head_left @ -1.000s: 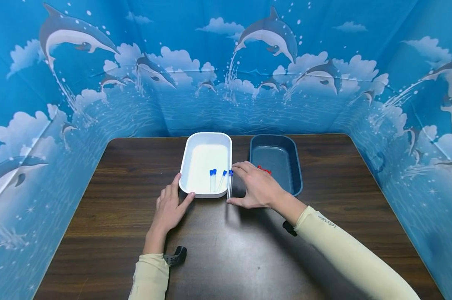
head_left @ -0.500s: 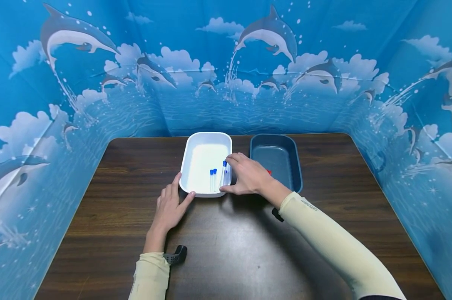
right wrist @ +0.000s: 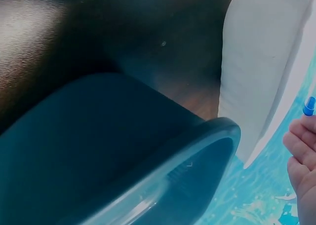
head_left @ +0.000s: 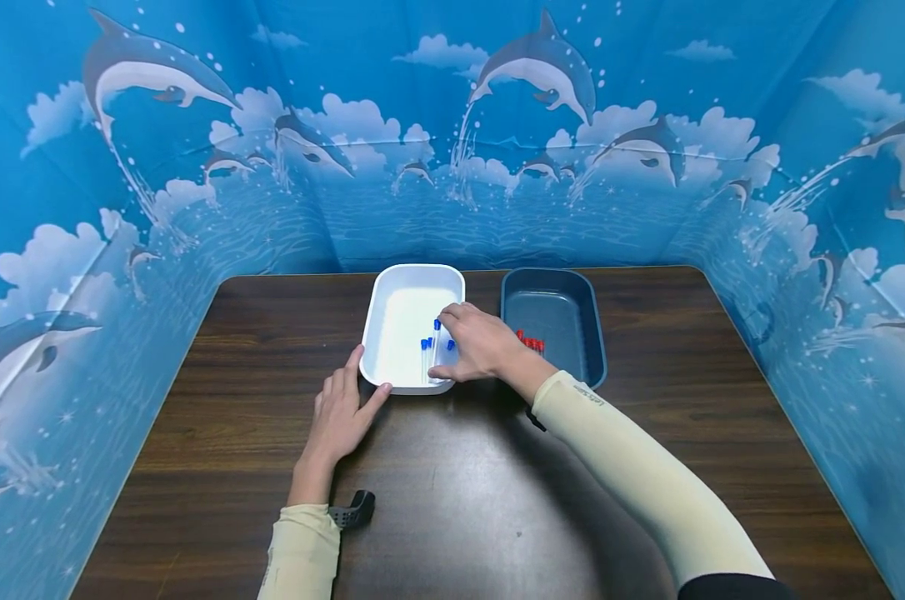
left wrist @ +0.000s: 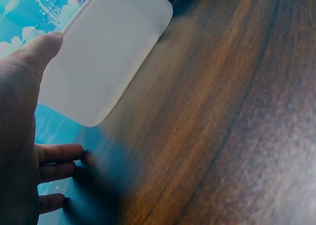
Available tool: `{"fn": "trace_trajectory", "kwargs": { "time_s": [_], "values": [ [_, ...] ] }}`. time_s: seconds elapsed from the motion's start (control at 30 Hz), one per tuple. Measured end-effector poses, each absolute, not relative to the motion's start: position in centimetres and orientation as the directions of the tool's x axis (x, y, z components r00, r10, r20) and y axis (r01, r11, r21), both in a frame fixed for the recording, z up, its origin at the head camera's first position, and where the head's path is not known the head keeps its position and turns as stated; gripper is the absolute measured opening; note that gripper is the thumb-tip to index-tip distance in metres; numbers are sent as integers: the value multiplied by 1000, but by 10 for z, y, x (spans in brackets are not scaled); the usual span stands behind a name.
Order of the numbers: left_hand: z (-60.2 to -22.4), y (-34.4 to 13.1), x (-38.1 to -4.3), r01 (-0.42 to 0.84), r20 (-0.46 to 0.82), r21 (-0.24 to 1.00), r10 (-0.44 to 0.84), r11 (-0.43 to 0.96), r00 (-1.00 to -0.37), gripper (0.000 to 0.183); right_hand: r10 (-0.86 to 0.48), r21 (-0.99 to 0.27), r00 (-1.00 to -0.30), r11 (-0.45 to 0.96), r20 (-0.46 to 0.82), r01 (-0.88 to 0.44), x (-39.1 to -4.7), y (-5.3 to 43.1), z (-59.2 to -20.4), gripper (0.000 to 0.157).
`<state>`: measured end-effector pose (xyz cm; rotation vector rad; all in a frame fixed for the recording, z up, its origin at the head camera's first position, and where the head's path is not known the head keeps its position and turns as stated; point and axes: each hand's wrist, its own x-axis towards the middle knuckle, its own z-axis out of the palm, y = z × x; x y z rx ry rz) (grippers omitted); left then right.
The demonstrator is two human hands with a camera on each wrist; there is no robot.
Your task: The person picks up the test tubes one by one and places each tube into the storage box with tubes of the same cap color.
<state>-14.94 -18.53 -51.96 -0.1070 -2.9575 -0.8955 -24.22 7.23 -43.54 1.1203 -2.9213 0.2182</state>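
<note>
My right hand (head_left: 478, 342) is over the right part of the white tray (head_left: 381, 304), pinching a clear tube with a blue cap (head_left: 437, 325) between thumb and fingertips. In the right wrist view its blue cap (right wrist: 309, 106) shows above the curled fingers (right wrist: 301, 146). Other blue-capped tubes (head_left: 424, 358) lie at the tray's front, partly hidden by that hand. My left hand (head_left: 338, 417) rests against the tray's front left corner, fingers extended. The left wrist view shows its thumb (left wrist: 47, 47) at the rim and several straight fingers (left wrist: 61, 153) apart from the tray wall.
To the right of the white tray stands a dark blue-grey tray (head_left: 587, 317) with several red-capped things (head_left: 529, 342) in it. Both trays are near the back edge of the brown wooden table (head_left: 452, 517). A blue dolphin-print curtain (head_left: 392, 208) surrounds the table.
My right hand has moved left with a blue-capped tube, from the gap between the trays to over the white tray. The red caps are less covered. My left hand stays at the corner.
</note>
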Motion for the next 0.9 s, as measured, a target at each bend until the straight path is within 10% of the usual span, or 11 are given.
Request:
{"fn": "trace_trajectory", "kwargs": {
  "time_s": [0.9],
  "values": [
    [-520,-186,-150,82,67,551,54,831,-996,84,-673,-58,-730,739,-116,-671,-259,49,-449,89]
  ]
}}
